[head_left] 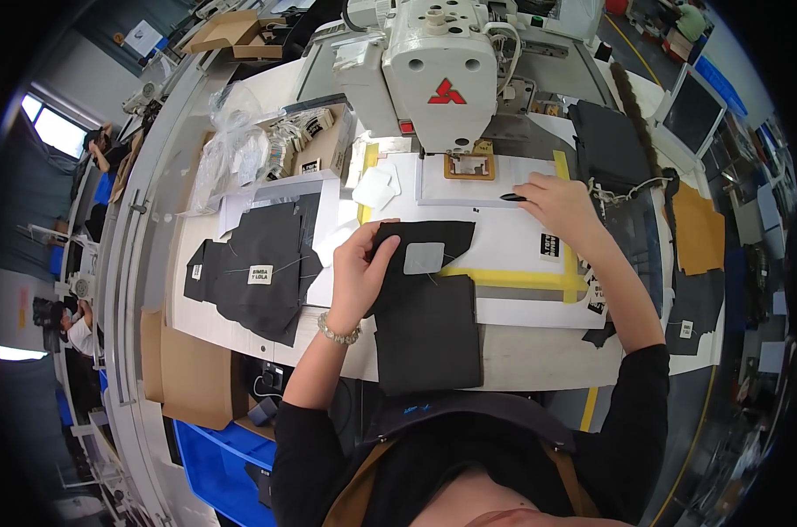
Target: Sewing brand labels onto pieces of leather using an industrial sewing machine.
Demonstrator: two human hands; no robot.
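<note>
My left hand [367,268] grips a dark fabric piece [451,233] with a pale grey square patch [424,258] and a loose thread. Below it lies a dark folded fabric stack [429,338]. My right hand [556,206] is closed on a small slim black tool [512,198] over a white board [504,237] edged with yellow tape [521,278]. A small gold frame [469,156] sits under the head of a white machine [433,66]. White square pieces [376,189] lie left of the board, and a black-and-white label [549,247] lies at its right.
A box of labels and plastic bags [328,149] sits back left, above dark fabric pieces [262,303]. Right are a dark fabric pile [605,145], a screen [692,110] and tan fabric [699,228]. A blue bin [205,470] stands below left. Co-workers [78,329] are at the far left.
</note>
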